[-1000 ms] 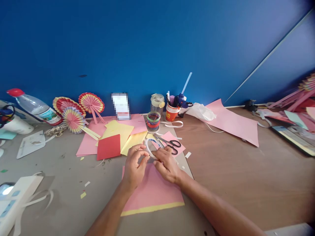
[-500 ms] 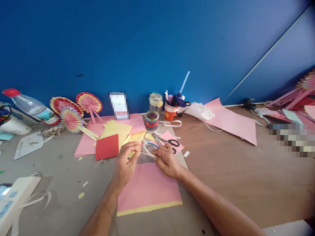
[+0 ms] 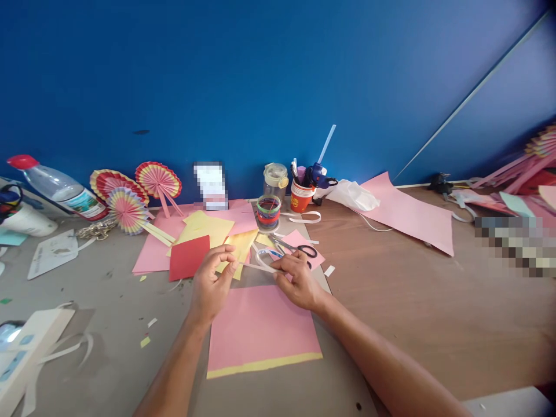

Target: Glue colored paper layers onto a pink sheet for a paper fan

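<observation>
pinched closed, my left hand (image 3: pixel 216 279) holds a pale strip (image 3: pixel 259 267); my right hand (image 3: pixel 297 280) grips the tape roll (image 3: pixel 273 253). likely unrolling; next probably wants even tension.

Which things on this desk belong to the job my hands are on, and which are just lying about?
Seemingly part of the job:
Pale strip, between left hand and right hand
Tape roll, at the right hand
Pink sheet with yellow edge, nearest you
Perhaps scissors, close by

Probably just lying about:
Red-capped bottle
White bag
Lidded clear jar
</observation>
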The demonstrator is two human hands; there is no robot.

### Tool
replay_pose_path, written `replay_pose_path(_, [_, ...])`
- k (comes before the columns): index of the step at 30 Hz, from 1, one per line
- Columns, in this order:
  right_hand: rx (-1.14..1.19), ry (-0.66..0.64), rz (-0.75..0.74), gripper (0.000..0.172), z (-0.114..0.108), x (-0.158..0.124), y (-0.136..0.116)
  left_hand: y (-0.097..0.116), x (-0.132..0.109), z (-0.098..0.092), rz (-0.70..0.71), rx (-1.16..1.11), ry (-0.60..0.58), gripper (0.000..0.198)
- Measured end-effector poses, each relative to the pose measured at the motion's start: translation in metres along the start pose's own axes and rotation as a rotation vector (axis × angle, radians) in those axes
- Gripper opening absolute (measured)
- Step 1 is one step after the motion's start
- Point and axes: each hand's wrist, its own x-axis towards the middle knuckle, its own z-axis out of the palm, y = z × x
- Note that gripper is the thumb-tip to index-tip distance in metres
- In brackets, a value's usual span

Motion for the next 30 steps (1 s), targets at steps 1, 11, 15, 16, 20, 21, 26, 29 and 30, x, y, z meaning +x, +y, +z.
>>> replay_pose_path(1, [0.004, 0.002, 0.006, 0.015, 0.0, 0.0, 0.001, -0.001, 0.0, 0.0, 0.001, 0.0, 0.001, 0.014])
replay_pose_path(11, [0.007, -0.005, 0.088, 0.014, 0.001, 0.001, 0.008, -0.012, 0.002, -0.003, 0.032, -0.025, 0.044, 0.011])
replay_pose_path(15, [-0.051, 0.001, 0.093, 0.017, -0.002, 0.003, 0.007, -0.014, 0.003, -0.004, 0.025, -0.035, 0.054, 0.011])
replay_pose_path(16, [-0.058, 0.009, 0.092, 0.016, -0.003, 0.003, 0.006, -0.014, 0.003, -0.004, 0.026, -0.04, 0.054, 0.011])
replay_pose_path(20, [-0.046, 0.015, 0.07, 0.015, -0.006, 0.003, 0.0, -0.013, 0.004, -0.006, 0.019, -0.048, 0.051, 0.011])
replay_pose_path(21, [-0.042, 0.015, 0.065, 0.018, -0.006, 0.003, -0.002, -0.013, 0.004, -0.006, 0.015, -0.047, 0.049, 0.011])
replay_pose_path(26, [-0.06, 0.047, 0.047, 0.02, -0.005, 0.003, -0.003, -0.011, 0.004, -0.008, 0.022, -0.057, 0.051, 0.01])
replay_pose_path(29, [-0.093, 0.063, 0.034, 0.018, -0.003, 0.002, 0.001, -0.011, 0.004, -0.008, 0.023, -0.053, 0.045, 0.012])
replay_pose_path(30, [-0.102, 0.068, 0.033, 0.017, -0.002, 0.001, 0.002, -0.011, 0.004, -0.009, 0.022, -0.047, 0.042, 0.012])
